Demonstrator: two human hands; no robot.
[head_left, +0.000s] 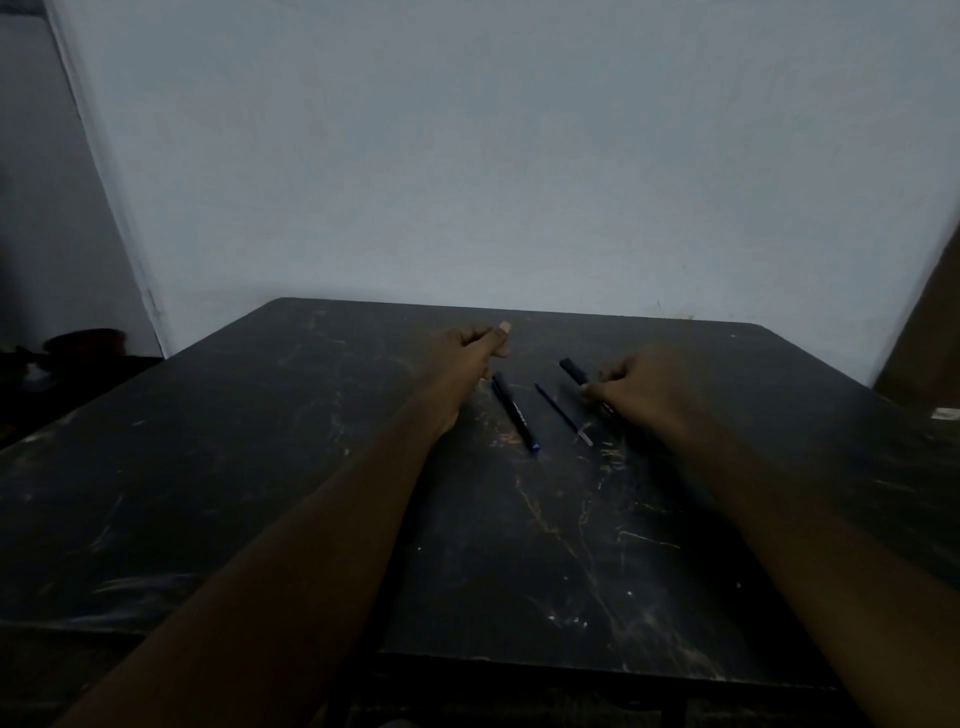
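A dark pen barrel with a blue tip (515, 411) lies on the black table (311, 467), slanting toward me. Its far end sits just beside the lower fingers of my left hand (475, 351). That hand's fingers are curled, the thumb points forward, and I see nothing in it. A thin blue refill (562, 414) lies to the right of the barrel, roughly parallel to it. My right hand (644, 389) pinches a black pen (573, 371) low over the table. The pen's end sticks out up and left from the fingers, and the rest is hidden under the hand.
The scratched tabletop runs back to a pale wall (493, 156). Dark objects (78, 345) sit beyond the table's left edge. A brown panel (930, 332) leans at the far right, with a small white scrap (945, 414) on the table near it.
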